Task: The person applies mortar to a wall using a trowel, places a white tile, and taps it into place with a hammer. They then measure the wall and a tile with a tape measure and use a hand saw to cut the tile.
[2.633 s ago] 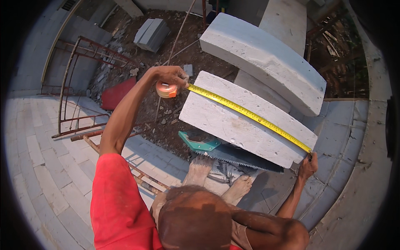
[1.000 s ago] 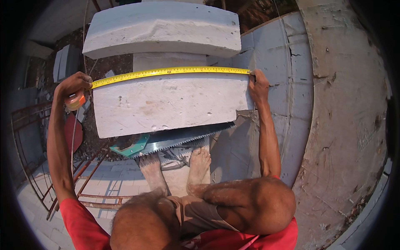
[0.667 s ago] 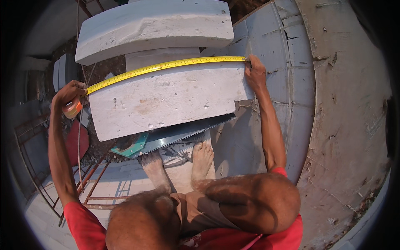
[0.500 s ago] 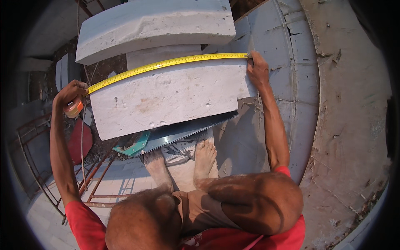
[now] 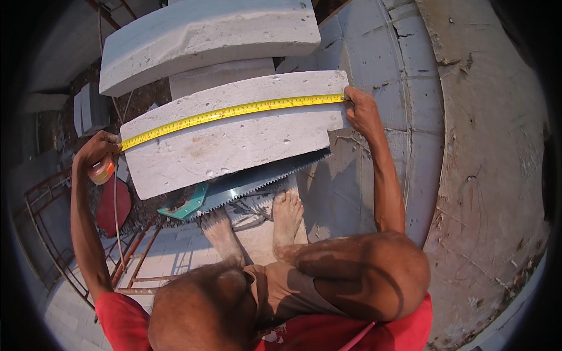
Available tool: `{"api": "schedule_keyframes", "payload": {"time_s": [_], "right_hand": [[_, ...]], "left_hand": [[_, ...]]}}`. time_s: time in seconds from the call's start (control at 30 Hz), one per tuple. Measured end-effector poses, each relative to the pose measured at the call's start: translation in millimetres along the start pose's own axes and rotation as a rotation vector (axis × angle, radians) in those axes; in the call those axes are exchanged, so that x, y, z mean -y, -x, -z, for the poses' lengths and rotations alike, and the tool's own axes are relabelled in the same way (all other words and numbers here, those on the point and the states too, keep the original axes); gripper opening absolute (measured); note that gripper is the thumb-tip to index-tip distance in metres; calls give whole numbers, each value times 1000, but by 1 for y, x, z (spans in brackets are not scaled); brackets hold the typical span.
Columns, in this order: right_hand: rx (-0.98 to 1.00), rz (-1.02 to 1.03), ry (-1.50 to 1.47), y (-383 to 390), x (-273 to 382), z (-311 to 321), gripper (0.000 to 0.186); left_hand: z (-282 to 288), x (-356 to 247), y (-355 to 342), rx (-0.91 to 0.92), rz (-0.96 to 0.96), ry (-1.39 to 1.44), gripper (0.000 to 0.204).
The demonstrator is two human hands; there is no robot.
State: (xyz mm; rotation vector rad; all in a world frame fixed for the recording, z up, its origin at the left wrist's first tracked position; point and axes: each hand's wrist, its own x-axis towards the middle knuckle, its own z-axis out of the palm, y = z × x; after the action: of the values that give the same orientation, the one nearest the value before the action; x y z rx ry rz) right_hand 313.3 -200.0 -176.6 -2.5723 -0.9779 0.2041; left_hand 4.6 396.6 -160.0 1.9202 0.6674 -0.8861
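A yellow tape measure [image 5: 234,110] is stretched across the top face of a pale, pitted block [image 5: 193,153], from its left end to its right end. My left hand [image 5: 98,151] is closed around the orange tape case and the blade beside the block's left edge. At the right edge, my right hand [image 5: 362,109] pinches the free end of the blade against the block. The block has a notch at its near right corner. Below its near side lies a hand saw [image 5: 257,186] with a teal handle, teeth toward me, partly covered by the block.
Another pale block [image 5: 211,44] lies beyond, on a further block. My bare feet [image 5: 285,216] are just on the near side of the saw. Rusty metal scaffold bars [image 5: 140,257] and a red paddle-shaped piece [image 5: 113,206] are at the left. A grey concrete ledge [image 5: 374,64] runs along the right.
The tape has come nearer to me, from the block's far edge to across its top face. Both hands have shifted slightly toward me with it.
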Motion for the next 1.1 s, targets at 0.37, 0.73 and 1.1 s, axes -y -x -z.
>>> {"api": "schedule_keyframes", "payload": {"time_s": [0.37, 0.73, 1.1], "right_hand": [[111, -134, 22, 102, 31, 12, 23], [-370, 183, -144, 119, 114, 7, 28], [554, -95, -1187, 114, 223, -59, 75]], "left_hand": [[-80, 19, 74, -118, -20, -58, 19], [-102, -22, 123, -11, -339, -16, 88], [-212, -113, 79, -271, -638, 712, 96]]}}
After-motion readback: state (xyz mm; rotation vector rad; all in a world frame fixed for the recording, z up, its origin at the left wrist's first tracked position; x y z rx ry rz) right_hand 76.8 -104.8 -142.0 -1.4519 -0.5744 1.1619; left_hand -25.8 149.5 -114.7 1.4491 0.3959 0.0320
